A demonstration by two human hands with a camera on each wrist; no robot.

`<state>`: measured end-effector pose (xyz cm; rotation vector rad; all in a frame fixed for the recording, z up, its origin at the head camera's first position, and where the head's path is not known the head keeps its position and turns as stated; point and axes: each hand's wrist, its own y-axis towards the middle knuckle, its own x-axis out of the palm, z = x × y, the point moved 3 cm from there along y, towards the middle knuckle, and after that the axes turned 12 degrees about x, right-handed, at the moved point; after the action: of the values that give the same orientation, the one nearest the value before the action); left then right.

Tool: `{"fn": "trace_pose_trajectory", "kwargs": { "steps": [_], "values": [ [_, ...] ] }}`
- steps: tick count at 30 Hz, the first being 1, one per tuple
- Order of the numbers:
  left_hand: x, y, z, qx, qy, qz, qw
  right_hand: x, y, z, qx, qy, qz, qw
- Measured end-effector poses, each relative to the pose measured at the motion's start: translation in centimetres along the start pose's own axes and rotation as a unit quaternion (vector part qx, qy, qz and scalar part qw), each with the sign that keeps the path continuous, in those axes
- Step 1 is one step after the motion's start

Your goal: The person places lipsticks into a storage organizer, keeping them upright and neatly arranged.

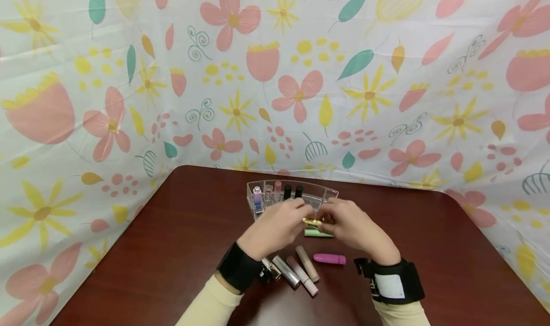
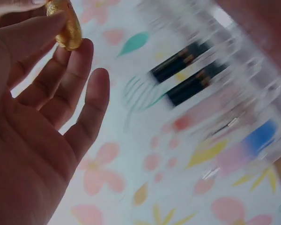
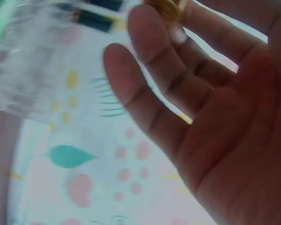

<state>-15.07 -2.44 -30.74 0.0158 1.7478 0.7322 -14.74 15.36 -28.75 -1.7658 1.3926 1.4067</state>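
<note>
Left hand (image 1: 277,228) and right hand (image 1: 353,225) are both pinching the gold tube (image 1: 312,222) in their fingertips, remaining fingers hanging loosely apart — one hand at each end, neither clearly nearer. Tube is sitting off the tabletop (image 1: 172,230), between the hands, on the near side of the clear organizer (image 1: 319,189) by the far edge, green tube (image 1: 317,233) showing below. Long axis is running side to side — roughly along the far edge, fingertips to fingertips.
</note>
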Motion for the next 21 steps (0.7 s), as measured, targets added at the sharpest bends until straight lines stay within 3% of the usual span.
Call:
{"fn": "trace_pose_trajectory", "kwargs": {
  "steps": [5,9,15,21],
  "values": [
    [-4.9,-0.4,-0.1,0.023,-0.042,0.093,0.9946,-3.3,-1.0,-2.4,-0.056,0.051,0.089,0.993],
    [-7.5,-0.9,0.4,0.03,-0.047,0.129,0.9901,-4.7,-1.8,-3.8,-0.102,0.067,0.136,0.983],
    [-9.0,-1.2,1.4,0.027,-0.035,0.133,0.9901,-5.5,-3.0,-4.9,-0.139,0.09,0.163,0.973],
    [-9.1,-1.4,1.7,0.023,-0.035,0.146,0.9883,-5.4,-3.3,-5.0,-0.141,0.105,0.151,0.973]
  ]
}}
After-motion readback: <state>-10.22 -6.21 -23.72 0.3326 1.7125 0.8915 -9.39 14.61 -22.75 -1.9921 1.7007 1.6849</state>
